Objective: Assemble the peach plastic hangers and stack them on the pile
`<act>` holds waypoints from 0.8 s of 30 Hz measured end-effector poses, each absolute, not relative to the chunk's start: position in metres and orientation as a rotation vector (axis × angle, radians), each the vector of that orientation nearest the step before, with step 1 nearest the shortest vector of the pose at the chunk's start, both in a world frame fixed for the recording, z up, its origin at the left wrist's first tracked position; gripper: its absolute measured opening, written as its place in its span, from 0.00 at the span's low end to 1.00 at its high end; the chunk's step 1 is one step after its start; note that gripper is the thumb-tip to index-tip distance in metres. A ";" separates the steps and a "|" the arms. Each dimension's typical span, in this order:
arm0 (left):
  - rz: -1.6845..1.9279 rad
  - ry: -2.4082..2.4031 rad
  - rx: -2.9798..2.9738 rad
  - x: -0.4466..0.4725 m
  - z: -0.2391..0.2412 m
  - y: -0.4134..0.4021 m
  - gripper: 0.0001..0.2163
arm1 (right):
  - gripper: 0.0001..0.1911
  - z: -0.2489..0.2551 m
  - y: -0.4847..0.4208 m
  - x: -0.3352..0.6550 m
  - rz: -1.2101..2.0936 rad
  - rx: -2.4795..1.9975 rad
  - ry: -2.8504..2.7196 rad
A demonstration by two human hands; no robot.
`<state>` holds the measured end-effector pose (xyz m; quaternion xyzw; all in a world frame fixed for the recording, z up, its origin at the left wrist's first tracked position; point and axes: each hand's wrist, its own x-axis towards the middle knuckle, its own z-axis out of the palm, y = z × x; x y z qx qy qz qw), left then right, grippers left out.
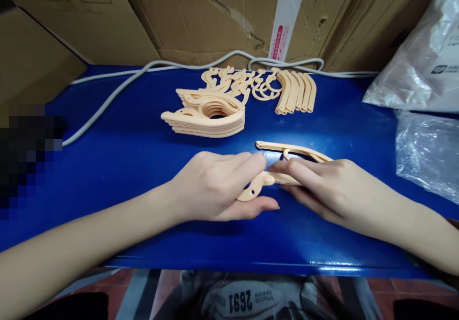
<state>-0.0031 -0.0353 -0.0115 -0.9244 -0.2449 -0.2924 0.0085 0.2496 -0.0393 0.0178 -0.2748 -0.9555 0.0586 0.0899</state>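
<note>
My left hand [215,183] is curled around a peach plastic hanger's curved end piece [254,191], its thumb stretched out below. From the right, my right hand [335,186] grips the same hanger's straight arm [289,179], which meets the curved piece at a rounded joint between my hands. Part of this hanger is hidden by my fingers. Another peach hanger arm [274,145] reaches out behind the right hand; whether it belongs to the held hanger I cannot tell. Further back sits a stack of folded peach hangers [208,124].
Behind the stack lie loose hanger hooks [225,78] and a row of curved hanger arms [297,93] on the blue table [118,181]. A white cable [107,104] runs along the back by cardboard boxes [215,18]. Clear plastic bags [423,61] lie at right.
</note>
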 end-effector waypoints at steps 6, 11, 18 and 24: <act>-0.952 -0.949 -2.902 -0.001 -0.015 -0.037 0.13 | 0.15 0.015 -0.038 0.249 0.316 -0.905 -2.839; -0.891 -1.182 -2.872 -0.001 -0.017 -0.036 0.07 | 0.15 0.014 -0.038 0.248 0.191 -0.932 -2.817; -0.836 -1.331 -2.980 -0.003 -0.013 -0.026 0.16 | 0.16 0.012 -0.035 0.251 0.124 -0.915 -2.836; -0.910 -1.294 -3.166 -0.002 -0.010 -0.025 0.14 | 0.13 0.012 -0.032 0.251 0.052 -0.940 -2.785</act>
